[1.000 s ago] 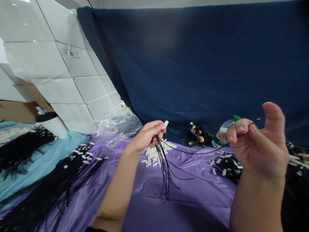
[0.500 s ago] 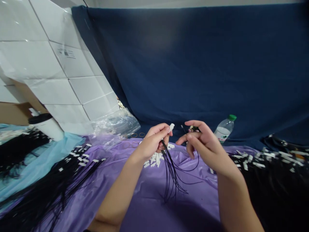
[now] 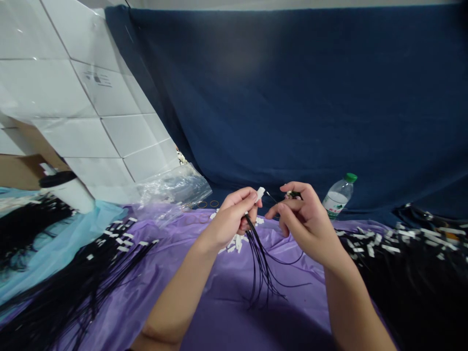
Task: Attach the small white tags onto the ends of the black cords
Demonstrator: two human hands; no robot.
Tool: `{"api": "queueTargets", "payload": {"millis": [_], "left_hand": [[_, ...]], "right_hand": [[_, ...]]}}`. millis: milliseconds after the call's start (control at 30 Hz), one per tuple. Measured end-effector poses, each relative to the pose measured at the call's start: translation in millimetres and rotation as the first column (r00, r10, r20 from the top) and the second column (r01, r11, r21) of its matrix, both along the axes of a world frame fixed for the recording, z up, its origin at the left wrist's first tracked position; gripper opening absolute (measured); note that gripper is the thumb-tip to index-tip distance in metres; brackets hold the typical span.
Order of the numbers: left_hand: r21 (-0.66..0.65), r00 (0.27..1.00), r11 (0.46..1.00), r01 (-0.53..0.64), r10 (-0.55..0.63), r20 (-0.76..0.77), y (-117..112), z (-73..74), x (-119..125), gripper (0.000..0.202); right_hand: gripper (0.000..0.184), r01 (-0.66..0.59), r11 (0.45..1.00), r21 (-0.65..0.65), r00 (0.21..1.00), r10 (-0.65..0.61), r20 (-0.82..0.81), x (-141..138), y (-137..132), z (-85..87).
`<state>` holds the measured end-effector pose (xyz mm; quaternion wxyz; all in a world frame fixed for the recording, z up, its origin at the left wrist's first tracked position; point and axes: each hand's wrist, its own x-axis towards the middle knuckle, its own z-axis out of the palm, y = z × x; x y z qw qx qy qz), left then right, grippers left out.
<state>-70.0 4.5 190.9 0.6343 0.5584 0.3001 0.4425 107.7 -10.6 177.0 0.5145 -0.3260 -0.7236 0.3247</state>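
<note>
Here we see two bare hands meeting above the middle of the worktop (image 3: 219,312), which is covered by a purple plastic sheet. The left hand (image 3: 234,217) has its fingers closed: thumb and forefinger pinch a small white clip (image 3: 260,193), raised and tilted toward the right hand, while the lower fingers clasp the top of a bundle of black cords (image 3: 260,263). The bundle hangs down from the fist, and its loose ends splay on the sheet between the two forearms. The right hand (image 3: 305,222) has its fingers narrowly pinched on a single black cord (image 3: 271,197), whose thin tip points at the clip and stands just beside it; we cannot tell whether tip and clip touch. The rest of this cord loops down under the right hand toward the bundle.

A pile of loose white clips (image 3: 234,242) lies on the sheet just behind the left hand, toward the far edge of the worktop. A heap of black cords with white clips (image 3: 91,273) spreads over the left side of the worktop, and a second heap (image 3: 409,258) covers the right side. A water bottle with a green cap (image 3: 338,196) stands upright at the far edge, to the right of the right hand. A clear plastic bag (image 3: 175,187) lies at the far left, below stacked white boxes (image 3: 91,131). A dark blue cloth (image 3: 310,97) hangs behind the worktop.
</note>
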Motion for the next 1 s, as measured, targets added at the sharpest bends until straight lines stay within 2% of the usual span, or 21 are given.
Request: {"api": "queueTargets", "payload": {"millis": [233, 367, 533, 767, 1000], "left_hand": [[-0.011, 1.0, 1.0, -0.001, 0.001, -0.023, -3, 1.6, 2, 0.028], [-0.011, 0.999, 1.0, -0.002, 0.002, -0.037, -3, 1.9, 2, 0.029], [0.021, 0.997, 1.0, -0.022, 0.024, -0.067, -4, 1.0, 1, 0.029], [0.129, 0.985, 0.989, -0.076, 0.095, -0.144, -6, 1.6, 1, 0.029], [0.149, 0.977, 0.988, -0.051, 0.081, -0.199, -8, 3.0, 2, 0.029]], "right_hand": [[0.023, 0.022, 0.999, 0.046, 0.999, -0.023, 0.024, -1, 0, -0.2], [0.024, 0.091, 0.992, 0.085, 0.992, -0.097, 0.075, 0, -1, 1.4], [0.028, 0.169, 0.964, 0.204, 0.971, -0.198, 0.131, 1, -5, 4.2], [0.025, 0.267, 0.87, 0.414, 0.902, -0.377, 0.211, 1, -10, 7.6], [0.026, 0.301, 0.759, 0.577, 0.83, -0.506, 0.233, 1, -10, 3.8]]}}
